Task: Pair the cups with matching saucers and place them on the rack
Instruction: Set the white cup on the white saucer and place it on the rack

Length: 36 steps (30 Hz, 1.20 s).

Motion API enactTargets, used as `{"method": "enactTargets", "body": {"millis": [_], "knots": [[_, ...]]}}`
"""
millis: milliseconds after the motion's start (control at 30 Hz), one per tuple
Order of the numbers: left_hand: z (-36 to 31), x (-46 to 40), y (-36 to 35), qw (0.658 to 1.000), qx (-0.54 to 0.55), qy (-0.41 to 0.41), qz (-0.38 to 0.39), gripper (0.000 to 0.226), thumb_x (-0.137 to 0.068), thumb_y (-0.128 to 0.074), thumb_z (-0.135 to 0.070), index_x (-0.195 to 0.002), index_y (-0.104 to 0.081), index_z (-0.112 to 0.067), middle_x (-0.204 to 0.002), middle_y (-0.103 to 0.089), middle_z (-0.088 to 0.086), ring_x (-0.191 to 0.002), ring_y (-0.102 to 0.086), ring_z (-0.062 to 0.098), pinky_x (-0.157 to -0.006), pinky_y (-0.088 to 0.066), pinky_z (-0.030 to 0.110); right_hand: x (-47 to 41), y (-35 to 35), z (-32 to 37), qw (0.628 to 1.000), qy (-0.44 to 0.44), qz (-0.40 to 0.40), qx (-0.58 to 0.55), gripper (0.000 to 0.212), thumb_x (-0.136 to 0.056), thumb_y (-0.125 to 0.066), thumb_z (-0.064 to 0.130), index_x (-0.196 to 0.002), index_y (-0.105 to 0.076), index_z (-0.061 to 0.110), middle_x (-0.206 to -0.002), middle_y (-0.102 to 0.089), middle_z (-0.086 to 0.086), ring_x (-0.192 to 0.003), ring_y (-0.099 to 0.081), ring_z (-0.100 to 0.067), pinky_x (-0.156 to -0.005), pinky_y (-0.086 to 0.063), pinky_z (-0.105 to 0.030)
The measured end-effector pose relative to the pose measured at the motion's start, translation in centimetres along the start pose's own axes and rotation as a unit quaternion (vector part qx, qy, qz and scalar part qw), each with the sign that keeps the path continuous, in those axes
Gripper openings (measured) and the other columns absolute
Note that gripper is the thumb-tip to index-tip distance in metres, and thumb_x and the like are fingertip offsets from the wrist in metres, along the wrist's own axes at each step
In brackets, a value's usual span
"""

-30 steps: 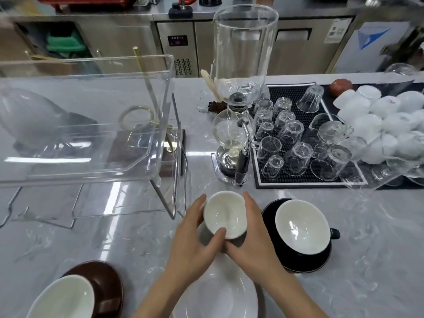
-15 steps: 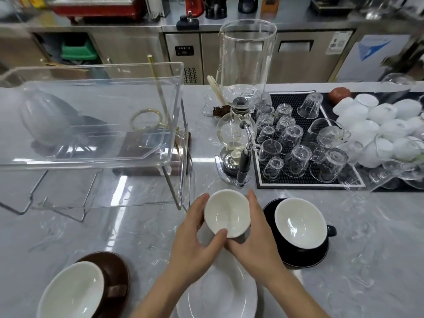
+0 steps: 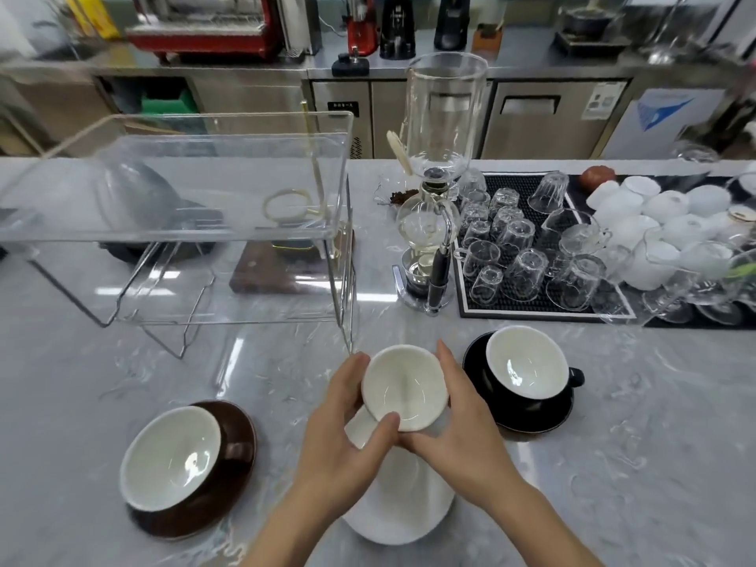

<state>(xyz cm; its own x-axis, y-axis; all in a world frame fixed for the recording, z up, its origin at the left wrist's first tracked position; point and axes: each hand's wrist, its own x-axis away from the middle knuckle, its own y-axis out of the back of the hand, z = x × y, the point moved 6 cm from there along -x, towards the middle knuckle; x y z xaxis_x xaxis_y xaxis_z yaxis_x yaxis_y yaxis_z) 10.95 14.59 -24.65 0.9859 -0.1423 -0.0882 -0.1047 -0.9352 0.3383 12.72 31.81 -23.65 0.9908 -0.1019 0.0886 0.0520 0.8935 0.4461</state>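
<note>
A grey marbled counter point(image 3: 613, 464) is backed by steel cabinets point(image 3: 532, 116). A clear rack point(image 3: 196, 223) is set at its left. Near the front edge, a white cup point(image 3: 405, 388) is gripped above a white saucer point(image 3: 401, 509), cupped by the curled fingers of the left hand point(image 3: 347, 435) and right hand point(image 3: 462, 427).

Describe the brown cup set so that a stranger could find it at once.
Start from the clear plastic rack on the grey marble counter and look nearer, to the left of both hands. There a brown cup with white inside sits on a brown saucer. Its neighbours are black or white.
</note>
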Motion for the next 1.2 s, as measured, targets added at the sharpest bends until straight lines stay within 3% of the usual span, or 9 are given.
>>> {"method": "enactTargets", "body": {"millis": [100, 267, 567, 767, 933, 1067, 1200], "knots": [[0.3, 1.5, 0.2, 1.000, -0.006, 0.003, 0.002, 0.076, -0.079, -0.074, -0.051, -0.143, -0.035, -0.061, -0.146, -0.050, -0.034, -0.132, -0.053, -0.007, -0.106, -0.046, 0.023, 1.1, -0.5, -0.5, 1.000, -0.011, 0.014, 0.002, 0.130, -0.053, -0.089, 0.057, -0.154, -0.008, 0.047, -0.156, -0.027, 0.028, -0.142, -0.028, 0.004, -0.116, -0.029, -0.030], [0.9, 3.6, 0.9, 1.000, 0.000, 0.013, 0.007, 0.076, -0.079, -0.075, -0.047, -0.143, -0.036, -0.061, -0.147, -0.051, -0.031, -0.133, -0.052, -0.006, -0.107, -0.046, 0.026, 2.8, -1.6, -1.1, 1.000, -0.015, 0.021, 0.014, 0.129, -0.051, -0.089, 0.058, -0.153, -0.010, 0.048, -0.154, -0.026, 0.032, -0.141, -0.026, 0.009, -0.109, -0.027, -0.019], [1.4, 5.8, 1.0, 0.999, 0.010, 0.031, 0.009, 0.080, -0.080, -0.075, -0.044, -0.151, -0.039, -0.039, -0.146, -0.053, -0.030, -0.132, -0.054, -0.006, -0.107, -0.048, 0.026, 4.5, -2.2, -1.6, 0.999, -0.022, 0.037, 0.022, 0.127, -0.054, -0.091, 0.051, -0.153, -0.011, 0.048, -0.154, -0.027, 0.031, -0.141, -0.024, 0.012, -0.115, -0.028, -0.021], [1.8, 6.8, 1.0, 0.999, 0.004, 0.032, 0.002, 0.079, -0.080, -0.076, -0.043, -0.149, -0.038, -0.046, -0.149, -0.053, -0.026, -0.133, -0.053, -0.004, -0.107, -0.049, 0.024, 5.3, -2.7, -1.9, 0.998, -0.024, 0.052, 0.025, 0.124, -0.055, -0.090, 0.052, -0.152, -0.013, 0.050, -0.149, -0.030, 0.035, -0.138, -0.031, 0.010, -0.113, -0.034, -0.025], [1.8, 7.2, 1.2, 1.000, 0.008, 0.030, -0.001, 0.076, -0.080, -0.076, -0.041, -0.146, -0.040, -0.049, -0.149, -0.052, -0.027, -0.132, -0.054, -0.005, -0.105, -0.046, 0.016, 5.5, -3.0, -2.1, 0.998, -0.011, 0.059, 0.035, 0.121, -0.056, -0.088, 0.055, -0.150, -0.011, 0.055, -0.136, -0.017, 0.057, -0.131, -0.019, 0.028, -0.103, -0.030, -0.012], [1.8, 7.3, 1.3, 1.000, 0.006, 0.026, -0.002, 0.075, -0.079, -0.076, -0.040, -0.146, -0.041, -0.045, -0.146, -0.053, -0.029, -0.131, -0.056, -0.004, -0.104, -0.046, 0.015, 5.6, -3.1, -1.9, 0.997, -0.008, 0.062, 0.050, 0.120, -0.057, -0.083, 0.060, -0.150, -0.007, 0.056, -0.139, -0.011, 0.054, -0.123, -0.012, 0.037, -0.103, -0.028, -0.014], [1.8, 7.5, 1.3, 1.000, -0.001, 0.025, -0.002, 0.073, -0.080, -0.075, -0.040, -0.145, -0.042, -0.045, -0.147, -0.052, -0.030, -0.130, -0.057, -0.003, -0.104, -0.049, 0.019, 5.6, -2.9, -1.9, 0.997, 0.006, 0.064, 0.052, 0.116, -0.058, -0.084, 0.059, -0.146, -0.008, 0.062, -0.145, -0.016, 0.048, -0.127, -0.017, 0.033, -0.099, -0.030, -0.008]]}}
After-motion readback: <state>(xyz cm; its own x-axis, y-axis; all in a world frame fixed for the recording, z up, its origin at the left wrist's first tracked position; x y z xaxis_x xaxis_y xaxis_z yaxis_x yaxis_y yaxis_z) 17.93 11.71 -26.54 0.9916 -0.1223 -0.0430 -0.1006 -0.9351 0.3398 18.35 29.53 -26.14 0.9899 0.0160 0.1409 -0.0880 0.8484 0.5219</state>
